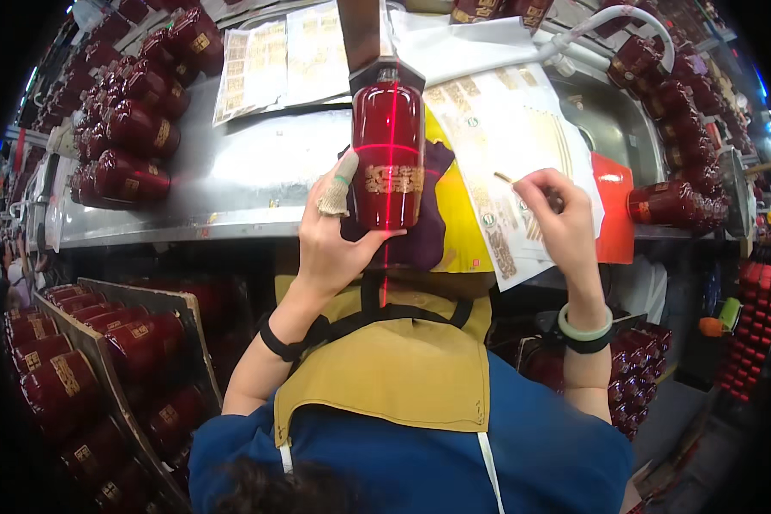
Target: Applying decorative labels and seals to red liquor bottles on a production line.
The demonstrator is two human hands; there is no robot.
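Lying on its side on a dark purple cloth (424, 224), one red bottle (388, 154) sits at the middle of the steel bench (248, 171), a gold label on its face and a red laser cross running along and across it. The left hand (338, 236) rests open against the bottle's left flank and base, a cloth-wrapped finger pointing up beside the glass; it touches but does not clamp. The right hand (557, 210) has its fingertips pinched together on a label sheet (510, 137) just right of the bottle. Three spreads of label sheets lie on the bench: that one and two more sheets (283, 60) farther back. Under the cloth lies one yellow mat (461, 223); one red card (612, 210) lies at the right. Bottles (128, 128) are stacked on the bench at left, too many to count surely, and another heap (672, 120) at right. Below left, a partitioned crate (124, 360) holds rows of red bottles lying down, at least nine showing.
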